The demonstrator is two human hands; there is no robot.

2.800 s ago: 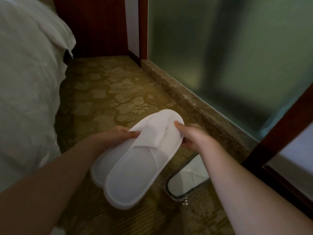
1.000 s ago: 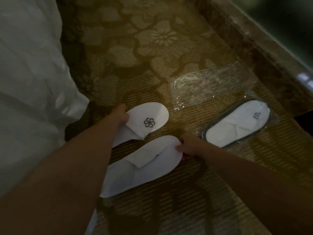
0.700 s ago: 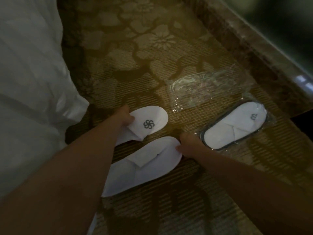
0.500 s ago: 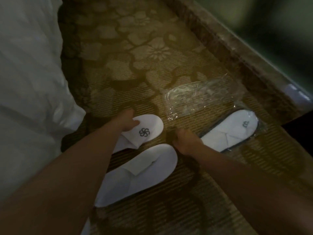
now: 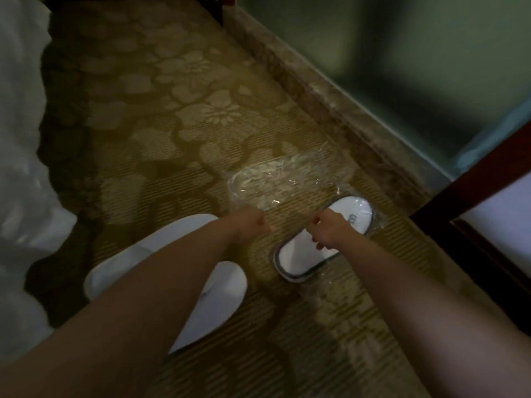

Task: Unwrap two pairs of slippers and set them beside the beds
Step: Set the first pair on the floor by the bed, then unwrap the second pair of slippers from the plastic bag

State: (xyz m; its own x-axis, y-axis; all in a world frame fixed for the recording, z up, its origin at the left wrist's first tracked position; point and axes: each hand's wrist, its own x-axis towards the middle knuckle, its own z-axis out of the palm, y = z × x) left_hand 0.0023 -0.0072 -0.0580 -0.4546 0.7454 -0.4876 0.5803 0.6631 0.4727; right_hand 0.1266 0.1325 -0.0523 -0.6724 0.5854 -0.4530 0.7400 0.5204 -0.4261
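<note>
Two white flat cloth slippers (image 5: 184, 265) lie unwrapped on the olive floral-patterned carpet (image 5: 178, 116), side by side, partly hidden under the left forearm, close to the white bed sheet (image 5: 20, 168) hanging at the left edge. Second pair of white slippers with dark rim, sealed in clear plastic wrap (image 5: 321, 239), lies on the carpet to the right, near the brown marbled stone ledge (image 5: 330, 101). Empty crumpled clear plastic bag (image 5: 275, 179) lies flat on the carpet just beyond both hands, touching or overlapping the wrapped pair at its far end.

Left hand (image 5: 250, 228) is curled into a loose fist, over bare carpet between the two pairs; cannot tell if it pinches anything. Right hand (image 5: 330, 231) sits over the wrapped pair with fingers curled down onto it; contact with the plastic looks likely, but blur leaves it unclear whether there is an actual grip.

Frosted green glass panel (image 5: 402, 53) rises above the ledge. Dark red-brown wooden frame (image 5: 471, 196) crosses the right corner. Frame is dim and motion-blurred.
</note>
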